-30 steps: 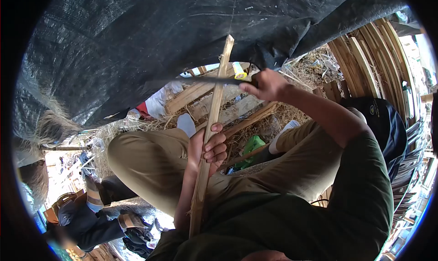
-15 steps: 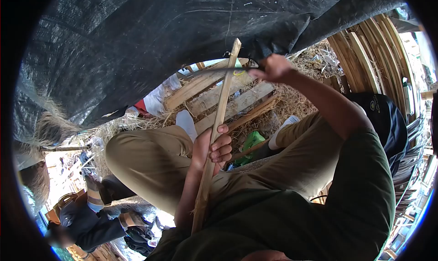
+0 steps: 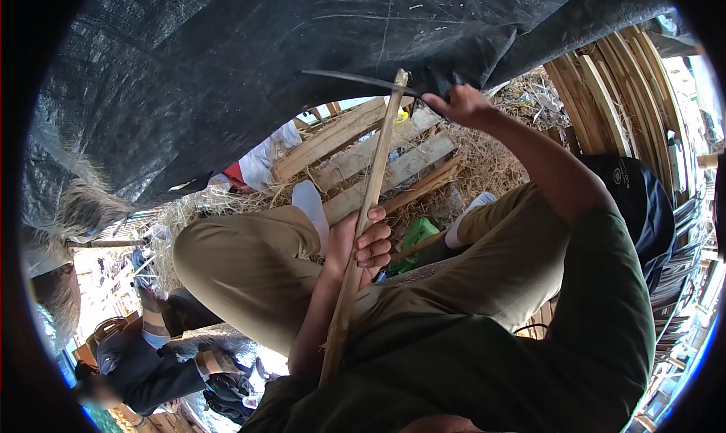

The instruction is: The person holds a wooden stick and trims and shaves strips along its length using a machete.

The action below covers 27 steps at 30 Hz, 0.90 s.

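My left hand (image 3: 360, 244) is wrapped round a long, narrow wooden strip (image 3: 377, 159), which slants up from my lap toward the dark sheet. In my right hand (image 3: 465, 106) is the handle of a long-bladed knife (image 3: 355, 77). Its thin blade points left and crosses the strip close to the upper end. Whether the edge bites into the wood I cannot tell. My fingers hide most of the knife's handle.
A dark plastic sheet (image 3: 212, 62) hangs ahead. Wooden planks (image 3: 393, 168) lie among shavings (image 3: 495, 157) beyond my crossed legs. Stacked slats (image 3: 605, 93) and a black bag (image 3: 631, 198) are at right. Another person (image 3: 155, 372) sits at lower left.
The knife has moved up along the strip toward its tip, and my right hand has shifted slightly right. The strip's upper end has moved a little right; my left hand keeps its grip.
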### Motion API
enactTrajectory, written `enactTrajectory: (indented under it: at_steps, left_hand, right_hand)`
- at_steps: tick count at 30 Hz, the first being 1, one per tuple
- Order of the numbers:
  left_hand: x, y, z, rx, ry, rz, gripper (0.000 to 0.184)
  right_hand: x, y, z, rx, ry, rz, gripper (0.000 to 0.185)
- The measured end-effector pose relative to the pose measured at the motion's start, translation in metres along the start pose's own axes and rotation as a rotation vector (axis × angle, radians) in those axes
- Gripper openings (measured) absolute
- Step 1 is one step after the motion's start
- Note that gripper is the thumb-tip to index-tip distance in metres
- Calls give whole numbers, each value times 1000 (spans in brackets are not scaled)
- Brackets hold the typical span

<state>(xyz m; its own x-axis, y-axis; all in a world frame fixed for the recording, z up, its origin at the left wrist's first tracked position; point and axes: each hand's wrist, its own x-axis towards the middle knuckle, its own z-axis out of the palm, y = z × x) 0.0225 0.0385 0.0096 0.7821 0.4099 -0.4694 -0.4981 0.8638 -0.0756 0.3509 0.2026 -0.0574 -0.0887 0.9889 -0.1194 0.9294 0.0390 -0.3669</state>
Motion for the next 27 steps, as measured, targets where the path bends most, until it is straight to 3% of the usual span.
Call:
enactTrajectory:
  at_steps: [2,3,4,6,8,9,10,12,15,16,19,20,22,24,26,27]
  left_hand:
    - [-3,3,-7,-19,-55,17,23]
    - [-5,4,-9,-29,-77,22,22]
    - [-5,5,-8,-47,-82,22,22]
    - [-8,3,-5,-92,-86,18,21]
    - [-12,-2,-4,-128,-106,-10,20]
    - [-11,-3,-3,-138,-124,-22,20]
    - [-10,-4,-5,-153,-131,-24,20]
    - [-6,-4,-10,-179,-146,-24,20]
    - [-13,2,-10,-156,-153,41,20]
    - [-13,4,-8,-161,-152,35,19]
    - [-19,0,-7,-185,-127,27,19]
    - [-20,0,-8,-184,-119,32,19]
    - [-23,-3,-10,-176,-124,37,19]
    - [-22,-4,-11,-160,-163,46,19]
    - [-23,-1,-10,-140,-183,85,22]
    - [-24,1,-10,-131,-193,105,23]
  right_hand:
    - [-10,-13,19,26,101,-118,77]
    - [-27,-49,-9,12,-127,-34,77]
    - [-32,-56,-10,-59,-219,-126,79]
    - [-37,-52,-3,-202,-179,-279,81]
    - [-17,-18,1,-133,-150,-177,84]
    - [-3,-15,-10,-154,-206,73,85]
    - [1,-5,-12,-50,-116,140,83]
    - [-5,0,-3,-167,25,-29,81]
    - [-29,-36,-6,-9,-23,-156,74]
    - [-34,-35,-1,-150,-42,-263,72]
    - [-16,-10,-3,-121,-77,-222,72]
    - [-5,-2,-8,-236,-122,7,71]
    - [4,14,-6,-159,58,154,72]
    - [0,29,19,-221,225,-119,73]
    - [-11,-8,-9,-8,-154,27,69]
    - [-22,-15,-6,-6,-112,-150,68]
